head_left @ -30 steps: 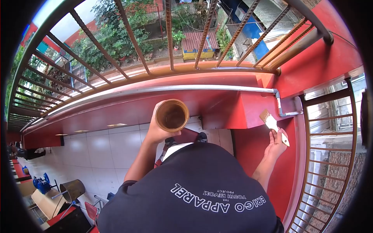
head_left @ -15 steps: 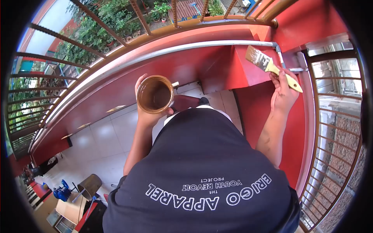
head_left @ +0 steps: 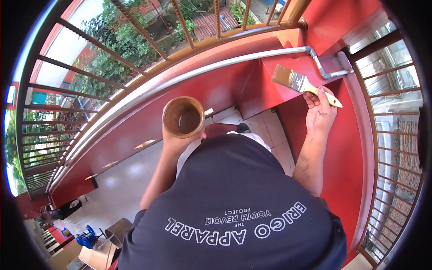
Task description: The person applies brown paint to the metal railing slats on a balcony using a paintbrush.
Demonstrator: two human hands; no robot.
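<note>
Noted red parapet wall (head_left: 130, 130) curving from lower left to upper right, with a red pillar block (head_left: 265, 90) jutting from it. Noted dark T-shirt (head_left: 234, 193) with white lettering, filling the lower middle of the view. Logged rust-brown railing (head_left: 211, 46) of ribbed bars above the wall, greenery beyond. Logged white tiled floor (head_left: 130, 180) between wall and shirt. Logged barred window grille (head_left: 391, 135) at far right. Logged grey pipe (head_left: 234, 59) lying along the wall top, bending down at the pillar's right end.

Recorded paint cup (head_left: 183, 118) upright, mouth up, brown liquid inside, held in front of the wall just above the shirt. Recorded left hand (head_left: 175, 141) wrapped around the cup from below, thumb on the near side. Recorded right hand (head_left: 320, 112) raised beside the pillar, fingers curled tight on the pale handle of paintbrush (head_left: 302, 83). Recorded brush tilted, brown-stained bristles pointing up-left over the pillar's red face; contact between bristles and surface not determinable. Cup and brush well apart.
</note>
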